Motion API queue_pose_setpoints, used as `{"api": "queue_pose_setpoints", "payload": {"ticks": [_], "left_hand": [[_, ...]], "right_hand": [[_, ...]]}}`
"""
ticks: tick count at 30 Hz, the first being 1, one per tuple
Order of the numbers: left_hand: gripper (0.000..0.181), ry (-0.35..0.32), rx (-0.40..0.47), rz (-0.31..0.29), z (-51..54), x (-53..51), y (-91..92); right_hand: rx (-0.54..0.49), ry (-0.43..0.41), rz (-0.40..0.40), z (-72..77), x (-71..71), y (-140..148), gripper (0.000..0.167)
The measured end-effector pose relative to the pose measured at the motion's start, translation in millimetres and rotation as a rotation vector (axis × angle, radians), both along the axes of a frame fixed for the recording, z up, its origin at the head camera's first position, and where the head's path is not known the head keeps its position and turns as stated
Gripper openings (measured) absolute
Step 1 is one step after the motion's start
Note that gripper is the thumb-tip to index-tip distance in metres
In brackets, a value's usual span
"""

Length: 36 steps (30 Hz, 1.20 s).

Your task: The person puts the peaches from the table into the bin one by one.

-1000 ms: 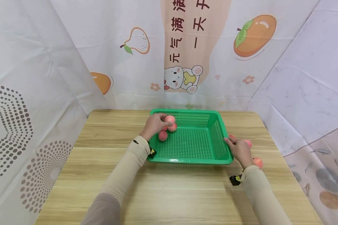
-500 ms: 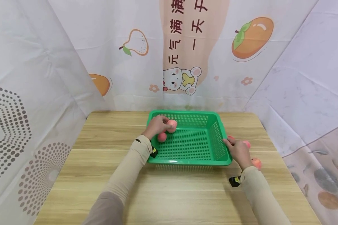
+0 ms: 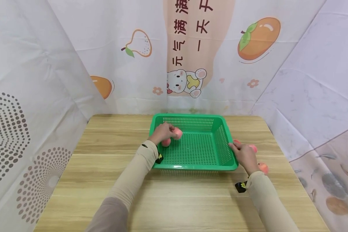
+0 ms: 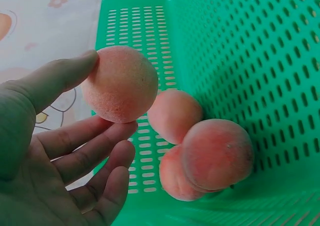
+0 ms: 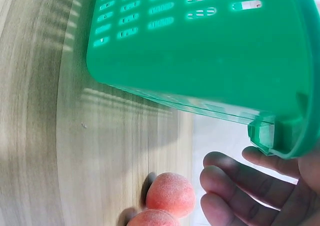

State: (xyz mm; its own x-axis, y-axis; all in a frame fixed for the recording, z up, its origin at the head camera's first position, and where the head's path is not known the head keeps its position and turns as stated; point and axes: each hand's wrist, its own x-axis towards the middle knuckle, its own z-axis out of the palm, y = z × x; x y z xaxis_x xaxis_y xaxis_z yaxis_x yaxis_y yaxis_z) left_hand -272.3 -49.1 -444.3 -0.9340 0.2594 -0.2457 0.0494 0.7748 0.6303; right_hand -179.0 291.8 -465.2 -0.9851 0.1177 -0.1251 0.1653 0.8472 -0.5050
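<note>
Sleeves (image 3: 133,177) come in from the bottom edge, with black wrist units (image 3: 241,187) at the cuffs. Wood-grain table (image 3: 179,199) fills the lower middle of the frame.

Right hand (image 3: 245,156), right of centre, grips the right rim of the green basket (image 3: 191,167) — thumb out of sight in its wrist view, other fingers hanging loose below the rim. Loose peaches (image 3: 263,168) on the table: one just right of that wrist, two beyond the hand, partly hidden by it.

Left hand (image 3: 162,132) is over the basket's left part, pinching the held peach (image 3: 177,133) between thumb and fingertips, two fingers free. Held peach sits just right of the left hand, near frame centre, well apart from the right hand. Three basket peaches (image 4: 217,154) are bunched right of and below it in the left wrist view — can't tell if it touches them.

Printed cloth backdrop (image 3: 121,64) across the top.
</note>
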Motion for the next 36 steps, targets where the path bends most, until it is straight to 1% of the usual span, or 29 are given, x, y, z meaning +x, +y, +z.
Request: {"api": "queue_pose_setpoints", "payload": {"ticks": [4, 8, 17, 23, 28, 33, 36], "left_hand": [[0.047, -0.019, -0.002, 0.005, -5.0, -0.1, -0.7], [0.049, -0.030, -0.012, -0.010, -6.7, -0.2, 0.1], [0.045, -0.040, -0.122, -0.089, -10.2, -0.7, 4.0], [0.036, -0.034, -0.154, -0.129, -14.5, -3.3, 6.4], [0.030, -0.023, -0.222, -0.159, -19.1, -3.9, 7.9], [0.017, -0.004, -0.259, -0.166, -22.0, -3.9, 10.2], [0.016, 0.005, -0.268, -0.160, -22.1, -5.1, 12.1]], "right_hand": [[0.000, 0.003, 0.000, -0.4, 0.1, -0.5, 0.058], [0.000, -0.001, -0.004, -0.2, -0.2, -0.6, 0.059], [-0.003, -0.007, 0.002, 1.3, -0.2, -0.9, 0.058], [0.007, 0.004, 0.006, 0.0, 0.1, 0.0, 0.056], [0.010, 0.006, 0.006, -0.9, 0.4, -0.3, 0.057], [0.007, 0.007, 0.006, -1.4, -0.1, -0.3, 0.057], [0.007, 0.013, 0.007, -1.6, -0.9, 0.2, 0.056]]}}
